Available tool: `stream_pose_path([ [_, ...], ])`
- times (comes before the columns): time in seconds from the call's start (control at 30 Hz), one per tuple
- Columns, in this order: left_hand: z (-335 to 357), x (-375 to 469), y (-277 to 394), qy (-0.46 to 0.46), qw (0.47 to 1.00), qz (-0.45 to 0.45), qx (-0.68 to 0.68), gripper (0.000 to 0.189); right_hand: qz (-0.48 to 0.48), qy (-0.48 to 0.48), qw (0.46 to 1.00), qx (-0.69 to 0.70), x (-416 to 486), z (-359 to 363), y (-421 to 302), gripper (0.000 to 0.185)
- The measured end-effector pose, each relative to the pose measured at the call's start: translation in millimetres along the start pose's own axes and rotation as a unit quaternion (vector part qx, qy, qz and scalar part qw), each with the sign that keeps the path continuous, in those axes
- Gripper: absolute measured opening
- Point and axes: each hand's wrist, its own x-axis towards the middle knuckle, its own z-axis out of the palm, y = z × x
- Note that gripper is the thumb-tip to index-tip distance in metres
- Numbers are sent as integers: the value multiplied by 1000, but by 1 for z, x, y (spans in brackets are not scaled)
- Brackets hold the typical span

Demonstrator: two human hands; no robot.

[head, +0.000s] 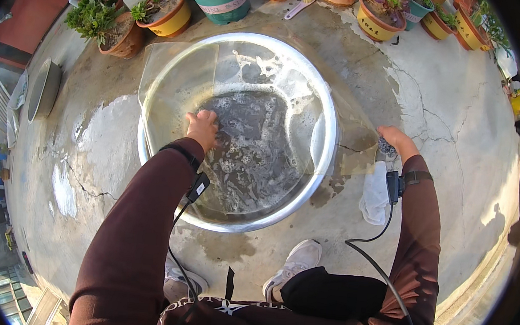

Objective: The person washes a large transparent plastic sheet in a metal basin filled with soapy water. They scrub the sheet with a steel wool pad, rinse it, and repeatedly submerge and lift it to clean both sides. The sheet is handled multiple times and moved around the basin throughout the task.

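Observation:
A large round metal basin [326,168] of greyish, soapy water stands on the concrete floor before me. A clear plastic sheet [356,120] lies across the basin, its left part folded and its right part spread beyond the rim. My left hand [202,127] rests at the sheet over the left side of the water, fingers bent; whether it pinches the plastic cannot be told. Right of the basin, my right hand [394,139] holds a grey mesh scouring pad [386,147] at the sheet's right edge. A white cloth [374,195] lies on the floor just below that hand.
Potted plants line the far side, among them a green pot [222,6] and a yellow pot [379,22]. A scrub brush [300,6] lies between pots. A grey metal tub [45,90] stands at the left. My shoes are near the basin; cables hang from both wrists.

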Motion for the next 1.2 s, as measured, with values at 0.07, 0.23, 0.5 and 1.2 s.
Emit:
stream_pose_path([
  [0.07, 6, -9, 16, -29, 996, -82, 14, 43, 73, -60, 992, 85, 2, 12, 31, 44],
  [0.23, 31, -17, 38, -43, 973, -217, -60, 58, -32, 89, 994, 50, 22, 32, 61, 41],
  [0.5, 26, -43, -6, -17, 939, -251, -236, 61, -6, -135, 890, 436, 38, 27, 49, 22],
  [1.2, 54, -225, -311, 333, 554, -295, -704, 18, -382, -133, 902, 149, -194, -31, -103, 40],
])
